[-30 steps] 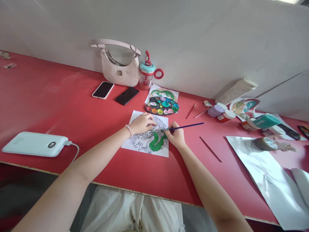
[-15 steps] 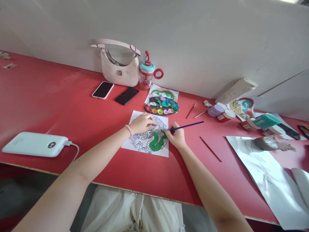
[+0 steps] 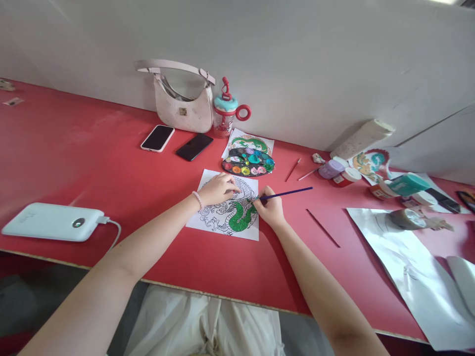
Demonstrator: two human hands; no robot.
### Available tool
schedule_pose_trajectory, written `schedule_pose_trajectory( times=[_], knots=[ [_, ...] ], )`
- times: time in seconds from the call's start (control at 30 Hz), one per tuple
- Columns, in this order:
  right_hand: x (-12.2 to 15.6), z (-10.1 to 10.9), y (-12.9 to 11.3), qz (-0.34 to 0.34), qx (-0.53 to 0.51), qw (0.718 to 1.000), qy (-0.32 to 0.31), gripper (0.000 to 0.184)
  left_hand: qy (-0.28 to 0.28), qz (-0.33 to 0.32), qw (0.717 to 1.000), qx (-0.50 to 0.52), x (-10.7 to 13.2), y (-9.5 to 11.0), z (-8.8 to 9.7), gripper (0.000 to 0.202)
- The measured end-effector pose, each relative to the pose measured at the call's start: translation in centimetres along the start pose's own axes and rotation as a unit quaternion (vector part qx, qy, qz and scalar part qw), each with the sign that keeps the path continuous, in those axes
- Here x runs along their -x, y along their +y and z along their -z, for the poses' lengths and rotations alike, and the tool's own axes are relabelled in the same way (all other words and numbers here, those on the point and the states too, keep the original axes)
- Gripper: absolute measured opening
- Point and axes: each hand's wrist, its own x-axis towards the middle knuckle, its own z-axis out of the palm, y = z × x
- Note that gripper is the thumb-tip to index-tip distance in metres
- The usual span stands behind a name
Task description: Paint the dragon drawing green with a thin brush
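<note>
A dragon line drawing on white paper lies on the red table, part of the dragon painted green. My left hand rests on the sheet's upper half with fingers curled down, pressing the paper. My right hand pinches a blue paintbrush, whose tip touches the green part of the dragon at the sheet's right edge. Just behind the sheet sits a dark paint palette with several bright colours.
Two phones, a pale handbag and a small bottle stand at the back. A white power bank with a cable lies left. Paint pots, loose brushes, tape and silver sheets crowd the right.
Hands and brush stay almost still; only a slight shift of the whole view.
</note>
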Motion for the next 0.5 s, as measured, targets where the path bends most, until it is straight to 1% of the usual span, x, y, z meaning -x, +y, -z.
schedule_pose_trajectory(
  times=[0.5],
  knots=[
    [0.0, -0.07, 0.33, 0.005, -0.002, 1.0, 0.0, 0.012, 0.003, 0.001, 1.0, -0.003, -0.03, -0.16, -0.08, 0.03]
  ],
)
